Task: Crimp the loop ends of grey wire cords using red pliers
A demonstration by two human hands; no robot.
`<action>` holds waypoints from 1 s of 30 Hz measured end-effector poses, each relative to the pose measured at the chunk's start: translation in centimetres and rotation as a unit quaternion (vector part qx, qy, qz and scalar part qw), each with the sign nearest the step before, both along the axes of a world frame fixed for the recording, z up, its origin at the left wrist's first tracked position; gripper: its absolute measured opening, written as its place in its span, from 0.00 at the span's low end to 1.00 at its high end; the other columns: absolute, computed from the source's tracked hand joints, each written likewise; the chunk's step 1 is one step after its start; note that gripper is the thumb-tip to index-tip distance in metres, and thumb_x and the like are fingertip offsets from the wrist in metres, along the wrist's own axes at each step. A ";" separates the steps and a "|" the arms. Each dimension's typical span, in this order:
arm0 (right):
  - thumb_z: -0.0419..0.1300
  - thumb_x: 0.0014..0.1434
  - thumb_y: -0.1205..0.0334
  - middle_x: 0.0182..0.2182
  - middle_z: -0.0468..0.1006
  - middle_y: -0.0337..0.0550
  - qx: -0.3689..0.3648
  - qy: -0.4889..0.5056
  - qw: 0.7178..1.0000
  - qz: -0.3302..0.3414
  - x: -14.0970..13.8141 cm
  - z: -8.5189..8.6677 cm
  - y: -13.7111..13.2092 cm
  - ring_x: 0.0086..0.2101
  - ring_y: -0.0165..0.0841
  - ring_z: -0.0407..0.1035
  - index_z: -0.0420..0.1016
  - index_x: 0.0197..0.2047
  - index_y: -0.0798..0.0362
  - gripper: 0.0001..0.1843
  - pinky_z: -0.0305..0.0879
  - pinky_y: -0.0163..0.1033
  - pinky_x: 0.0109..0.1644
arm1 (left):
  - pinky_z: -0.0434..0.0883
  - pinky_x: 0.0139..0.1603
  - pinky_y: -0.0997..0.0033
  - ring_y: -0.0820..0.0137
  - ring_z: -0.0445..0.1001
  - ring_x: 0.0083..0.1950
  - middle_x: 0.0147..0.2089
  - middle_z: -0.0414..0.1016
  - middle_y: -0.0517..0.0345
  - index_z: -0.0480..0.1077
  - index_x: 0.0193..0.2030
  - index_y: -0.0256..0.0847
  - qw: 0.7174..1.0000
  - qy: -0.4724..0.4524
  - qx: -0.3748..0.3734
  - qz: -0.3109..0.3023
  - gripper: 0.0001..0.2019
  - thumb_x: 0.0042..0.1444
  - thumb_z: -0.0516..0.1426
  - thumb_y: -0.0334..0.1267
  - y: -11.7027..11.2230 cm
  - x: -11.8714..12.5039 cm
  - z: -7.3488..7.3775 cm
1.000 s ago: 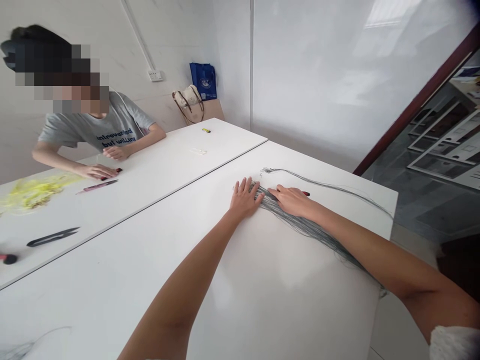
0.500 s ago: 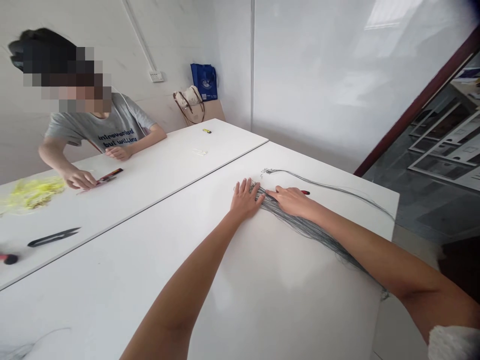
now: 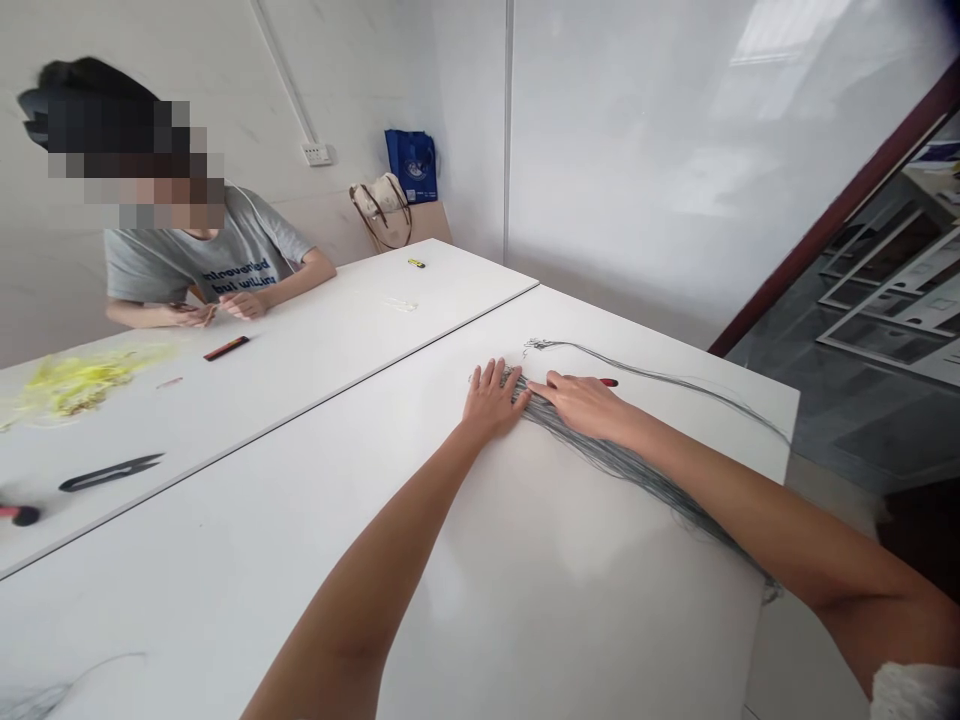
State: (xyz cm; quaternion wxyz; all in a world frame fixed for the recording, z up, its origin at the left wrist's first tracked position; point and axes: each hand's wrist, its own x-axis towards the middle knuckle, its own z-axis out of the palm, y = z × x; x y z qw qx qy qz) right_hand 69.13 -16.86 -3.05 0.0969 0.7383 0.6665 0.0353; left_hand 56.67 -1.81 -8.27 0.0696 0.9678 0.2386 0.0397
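A long bundle of thin grey threads (image 3: 637,470) lies across the white table (image 3: 540,570), running from its far middle to the right edge. My left hand (image 3: 491,400) lies flat with fingers spread, pressing on the bundle's far end. My right hand (image 3: 581,400) rests open on the same bundle just to the right, fingertips nearly touching the left hand. A small red-tipped tool (image 3: 609,382) lies on the table beyond my right hand. A thinner strand of grey threads (image 3: 645,372) curves along the far side.
A second white table (image 3: 315,330) adjoins on the left. A person in a grey T-shirt (image 3: 217,265) sits there, hands together near a red-black tool (image 3: 226,348). Yellow threads (image 3: 79,380), black snips (image 3: 109,472) and bags (image 3: 386,205) by the wall are also in view.
My hands stay on the grey bundle, the right one edging slightly left. The other person has let go of the red-black tool and drawn both hands back toward their chest.
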 end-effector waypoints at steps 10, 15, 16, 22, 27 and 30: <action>0.46 0.62 0.80 0.58 0.66 0.57 0.041 0.007 0.998 0.043 0.9 -2.2 -2.5 0.48 0.40 0.69 0.58 0.71 0.54 0.36 0.57 0.36 0.33 | 0.41 0.79 0.45 0.55 0.41 0.81 0.81 0.43 0.47 0.48 0.79 0.41 1.000 -0.016 0.008 -0.008 0.30 0.72 0.40 0.41 -0.1 0.0 0.3; 0.47 0.60 0.80 0.56 0.68 0.56 0.044 0.003 0.998 0.043 0.6 -2.6 -1.5 0.45 0.40 0.70 0.60 0.70 0.54 0.36 0.58 0.37 0.33 | 0.39 0.79 0.46 0.55 0.39 0.81 0.81 0.41 0.47 0.51 0.78 0.44 0.997 -0.045 0.041 -0.047 0.28 0.73 0.41 0.44 -1.1 -1.3 0.3; 0.48 0.61 0.80 0.56 0.68 0.56 0.045 0.003 0.998 0.043 0.6 -2.6 -1.4 0.45 0.40 0.70 0.60 0.70 0.54 0.35 0.59 0.37 0.33 | 0.39 0.79 0.46 0.55 0.39 0.81 0.81 0.42 0.47 0.52 0.78 0.45 0.996 -0.044 0.044 -0.061 0.28 0.74 0.41 0.45 -1.4 -1.6 0.2; 0.49 0.59 0.82 0.58 0.67 0.56 0.041 0.016 0.998 0.040 0.4 -2.5 -1.7 0.47 0.40 0.70 0.60 0.69 0.54 0.36 0.61 0.36 0.35 | 0.40 0.79 0.45 0.54 0.39 0.81 0.81 0.41 0.48 0.54 0.77 0.42 0.997 -0.025 0.039 -0.055 0.29 0.74 0.40 0.50 -2.0 -2.4 -0.3; 0.48 0.58 0.83 0.57 0.67 0.55 0.050 0.012 0.998 0.044 0.6 -2.4 -2.1 0.46 0.39 0.69 0.60 0.69 0.53 0.37 0.58 0.36 0.33 | 0.39 0.79 0.45 0.54 0.38 0.81 0.81 0.41 0.46 0.53 0.77 0.39 0.998 -0.023 0.044 -0.039 0.31 0.74 0.40 0.51 -1.8 -2.7 0.1; 0.47 0.58 0.82 0.57 0.67 0.56 0.052 0.009 0.998 0.045 0.6 -2.3 -2.2 0.47 0.40 0.69 0.59 0.69 0.54 0.37 0.57 0.36 0.32 | 0.38 0.79 0.45 0.54 0.38 0.81 0.81 0.41 0.48 0.55 0.77 0.43 0.998 -0.012 0.043 -0.046 0.30 0.74 0.40 0.51 -1.7 -3.0 0.4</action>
